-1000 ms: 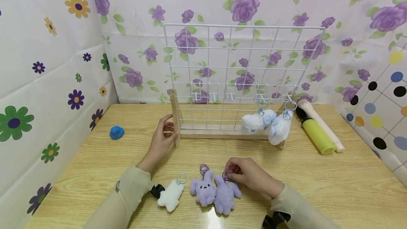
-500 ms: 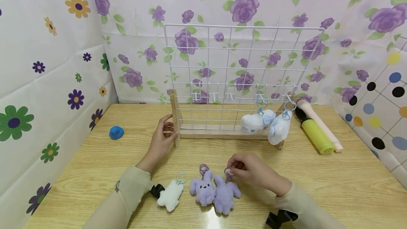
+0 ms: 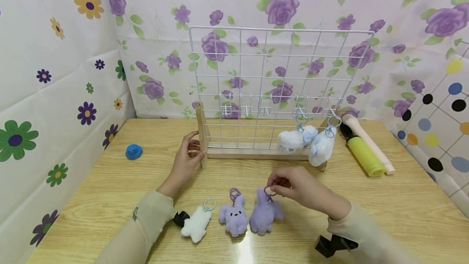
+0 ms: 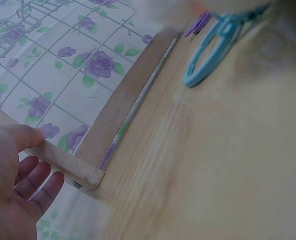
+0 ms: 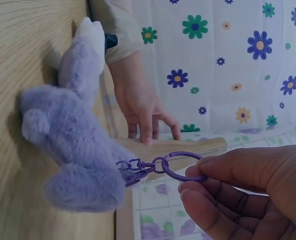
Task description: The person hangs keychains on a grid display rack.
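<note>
My right hand [image 3: 298, 184] pinches the purple ring [image 5: 180, 167] of a purple plush keychain [image 3: 264, 215] between thumb and fingertips. In the right wrist view a short purple chain joins ring and plush, which hangs partly raised, low over the table. Beside it a second purple plush keychain [image 3: 235, 218] lies face up with a stitched face. To its left rests a white plush keychain [image 3: 196, 224] with a light blue ring [image 4: 207, 60]. My left hand [image 3: 187, 160] holds the wooden upright [image 3: 201, 135] of a rack, thumb on the near side and fingers round behind.
The white wire grid [image 3: 271, 66] stands on the rack's wooden base [image 3: 256, 154]. Several small white hooks [image 3: 264, 111] hang on it. Two white-and-blue plush keychains [image 3: 293, 141] dangle at the right. A yellow hand pump [image 3: 366, 156], a pale pink tube [image 3: 373, 146] and a blue toy duck [image 3: 134, 151] lie around.
My right hand has moved right and away from me, lifting the ring and pulling the purple plush apart from its neighbour into a more upright pose. The left hand keeps its place on the upright.
</note>
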`<state>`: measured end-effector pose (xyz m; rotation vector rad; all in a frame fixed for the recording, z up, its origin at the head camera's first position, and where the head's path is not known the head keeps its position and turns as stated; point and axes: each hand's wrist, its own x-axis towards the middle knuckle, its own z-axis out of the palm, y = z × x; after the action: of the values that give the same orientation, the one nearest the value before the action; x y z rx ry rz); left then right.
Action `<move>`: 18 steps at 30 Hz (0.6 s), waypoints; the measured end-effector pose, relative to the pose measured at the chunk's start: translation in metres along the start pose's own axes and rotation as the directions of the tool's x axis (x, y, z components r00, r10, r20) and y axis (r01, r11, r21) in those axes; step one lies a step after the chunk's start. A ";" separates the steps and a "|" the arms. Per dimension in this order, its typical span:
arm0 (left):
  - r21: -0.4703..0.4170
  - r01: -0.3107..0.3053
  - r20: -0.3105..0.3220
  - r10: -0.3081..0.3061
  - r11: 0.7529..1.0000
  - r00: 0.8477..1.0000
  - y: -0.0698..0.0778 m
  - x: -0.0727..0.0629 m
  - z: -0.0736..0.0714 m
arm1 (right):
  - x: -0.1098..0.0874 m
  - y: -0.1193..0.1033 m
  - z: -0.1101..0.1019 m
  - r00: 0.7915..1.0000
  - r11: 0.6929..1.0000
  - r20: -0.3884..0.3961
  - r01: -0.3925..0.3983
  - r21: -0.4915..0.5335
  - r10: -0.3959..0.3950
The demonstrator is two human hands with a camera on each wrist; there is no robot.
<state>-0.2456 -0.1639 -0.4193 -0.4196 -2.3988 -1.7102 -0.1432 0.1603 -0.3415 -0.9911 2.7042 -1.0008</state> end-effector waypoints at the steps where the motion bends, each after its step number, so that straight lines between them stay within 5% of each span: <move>1: 0.001 -0.002 -0.002 0.002 1.000 1.000 -0.004 0.001 0.000 | 0.000 -0.001 -0.003 1.000 1.000 -0.001 -0.002 -0.004 0.002; 18: -0.017 -0.010 -0.005 0.010 1.000 1.000 -0.010 0.002 0.000 | 0.017 -0.011 -0.044 0.998 0.995 -0.067 -0.009 -0.102 0.002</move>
<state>-0.2511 -0.1668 -0.4279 -0.4288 -2.3761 -1.7270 -0.1635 0.1686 -0.2982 -0.9830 2.8365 -0.9188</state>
